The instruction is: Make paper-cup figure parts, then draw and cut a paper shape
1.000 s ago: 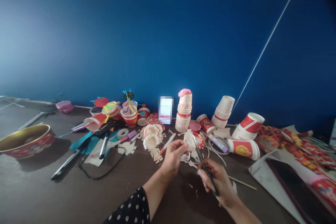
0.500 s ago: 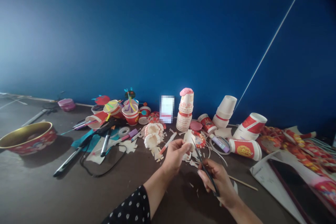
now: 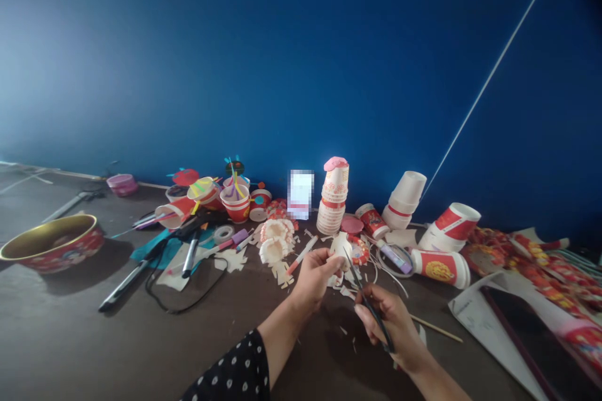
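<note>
Between thumb and fingers, my left hand (image 3: 316, 276) pinches a small white paper piece (image 3: 340, 245). My right hand (image 3: 388, 322) is wrapped round the handles of dark scissors (image 3: 375, 315), whose blades point up and left at the edge of the paper. Whether the blades touch the paper is hard to tell. White scraps (image 3: 347, 292) lie on the table just behind and below the hands. Left of my left hand, cut white paper cups (image 3: 273, 249) sit beside an orange-and-white marker (image 3: 301, 255).
A tall stack of paper cups (image 3: 332, 205) stands behind the hands. A glue stick (image 3: 395, 258), a tipped red cup (image 3: 442, 269), a wooden stick (image 3: 437, 328) and a dark phone (image 3: 536, 338) lie to the right. Left are pens (image 3: 123, 287) and a gold-rimmed bowl (image 3: 54, 244).
The view has shifted very slightly. Both hands, the paper and the scissors hold nearly the same position as before.
</note>
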Demonstrator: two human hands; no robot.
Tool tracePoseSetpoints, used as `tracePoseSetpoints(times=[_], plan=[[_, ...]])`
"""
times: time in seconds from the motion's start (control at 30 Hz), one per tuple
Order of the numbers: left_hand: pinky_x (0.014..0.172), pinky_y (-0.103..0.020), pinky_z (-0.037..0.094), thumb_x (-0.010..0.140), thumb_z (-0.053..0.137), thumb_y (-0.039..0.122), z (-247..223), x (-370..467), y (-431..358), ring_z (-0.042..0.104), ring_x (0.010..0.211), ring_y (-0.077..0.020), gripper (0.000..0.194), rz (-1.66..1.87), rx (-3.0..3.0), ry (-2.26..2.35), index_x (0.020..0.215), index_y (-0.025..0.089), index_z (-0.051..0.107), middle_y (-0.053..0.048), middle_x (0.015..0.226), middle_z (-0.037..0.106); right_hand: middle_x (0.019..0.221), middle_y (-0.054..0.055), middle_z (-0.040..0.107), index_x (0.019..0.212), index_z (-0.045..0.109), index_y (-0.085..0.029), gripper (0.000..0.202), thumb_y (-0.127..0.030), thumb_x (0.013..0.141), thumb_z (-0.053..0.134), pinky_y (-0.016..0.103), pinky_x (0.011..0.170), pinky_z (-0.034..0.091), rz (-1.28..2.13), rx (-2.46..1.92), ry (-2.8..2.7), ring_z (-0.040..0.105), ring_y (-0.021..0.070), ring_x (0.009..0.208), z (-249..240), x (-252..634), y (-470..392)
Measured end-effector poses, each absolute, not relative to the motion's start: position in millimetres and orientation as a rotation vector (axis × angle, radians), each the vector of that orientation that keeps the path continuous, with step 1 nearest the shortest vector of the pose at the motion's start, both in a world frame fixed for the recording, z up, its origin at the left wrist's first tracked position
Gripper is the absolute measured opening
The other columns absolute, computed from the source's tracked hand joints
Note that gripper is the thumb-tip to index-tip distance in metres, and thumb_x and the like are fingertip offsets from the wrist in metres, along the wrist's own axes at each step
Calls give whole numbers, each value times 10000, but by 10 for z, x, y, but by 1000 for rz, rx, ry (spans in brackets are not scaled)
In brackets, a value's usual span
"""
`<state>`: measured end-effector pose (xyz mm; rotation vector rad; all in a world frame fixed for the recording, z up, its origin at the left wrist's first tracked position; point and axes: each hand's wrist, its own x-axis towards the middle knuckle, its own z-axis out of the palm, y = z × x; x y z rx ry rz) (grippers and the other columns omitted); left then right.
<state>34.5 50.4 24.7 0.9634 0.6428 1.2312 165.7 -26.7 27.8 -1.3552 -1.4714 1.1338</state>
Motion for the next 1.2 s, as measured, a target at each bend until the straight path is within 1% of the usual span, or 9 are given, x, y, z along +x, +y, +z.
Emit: tracePoseSetpoints(times=[0.17, 0.67, 1.03, 1.2], plan=[[468, -213, 306, 623, 655, 254, 223, 351, 514, 405, 442, -69, 196, 1233, 966, 626, 528, 116, 552, -14, 482, 533, 426, -98, 420, 716, 480, -185, 173, -345, 722, 544, 156, 347, 306, 1140, -1357, -1462, 355, 45, 335, 298, 1647, -268], [476, -217, 322, 562, 692, 278, 322, 332, 489, 426, 444, -74, 224, 1232, 927, 644, 498, 116, 551, -14, 484, 542, 408, -104, 402, 703, 476, -177, 176, -347, 730, 514, 150, 327, 301, 1095, -1405, -1501, 338, 38, 312, 317, 1652, -257], [474, -202, 313, 585, 654, 225, 360, 328, 468, 416, 443, -65, 170, 1235, 928, 627, 496, 117, 558, -7, 469, 531, 414, -109, 371, 710, 488, -180, 184, -359, 740, 521, 139, 308, 296, 1094, -1404, -1470, 317, 35, 310, 273, 1638, -239], [467, -204, 299, 579, 662, 252, 355, 330, 470, 402, 434, -62, 194, 1234, 937, 651, 489, 119, 553, -4, 461, 523, 411, -106, 368, 704, 492, -177, 196, -367, 747, 520, 136, 308, 298, 1089, -1406, -1477, 322, 34, 309, 272, 1652, -255]])
